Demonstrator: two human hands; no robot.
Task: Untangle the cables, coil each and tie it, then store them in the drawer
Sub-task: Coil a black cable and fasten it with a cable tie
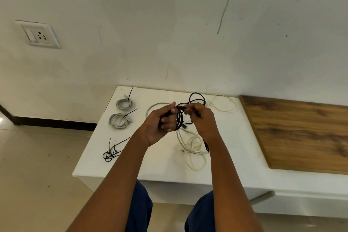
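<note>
Both hands (162,120) raised — gripping black cable (179,118).

Two tied coils (120,113) on the table's (160,164) left, loose ties (112,151) before them (tangled cables (194,143) right).

The person's left hand (162,121) and right hand (201,118) cover the middle of the thin black cable (179,118) looped between them, so where its strands cross under the fingers cannot be told, and the small plug at its lower end is too blurred to identify. The loose cream-white cable (195,149) heaped on the low white cabinet top (162,164) passes behind the right wrist, hiding part of its tangle. The brown wood-grain panel (301,133) is cut off by the right edge.
</note>
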